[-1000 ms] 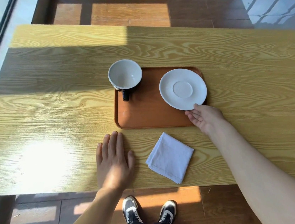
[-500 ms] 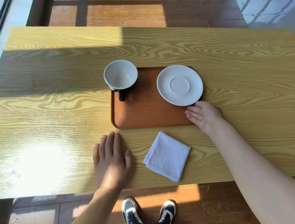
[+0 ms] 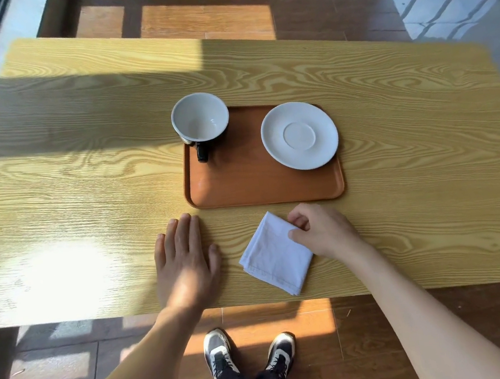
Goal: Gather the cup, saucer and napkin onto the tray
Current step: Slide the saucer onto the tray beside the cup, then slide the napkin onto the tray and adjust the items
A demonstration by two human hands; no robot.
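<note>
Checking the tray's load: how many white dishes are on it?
2: the cup at the tray's far-left corner, the saucer at its far right. Nothing seems hidden.

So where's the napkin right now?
The folded white cloth napkin lies on the wooden table, just in front of the orange tray, between both hands; the right hand pinches its far corner.

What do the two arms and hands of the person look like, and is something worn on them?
Both arms are bare up to the frame edge: no sleeves show. The left hand and the right hand wear no gloves, and no ring, watch or bracelet can be seen. The fingernails look short and unpainted.
</note>
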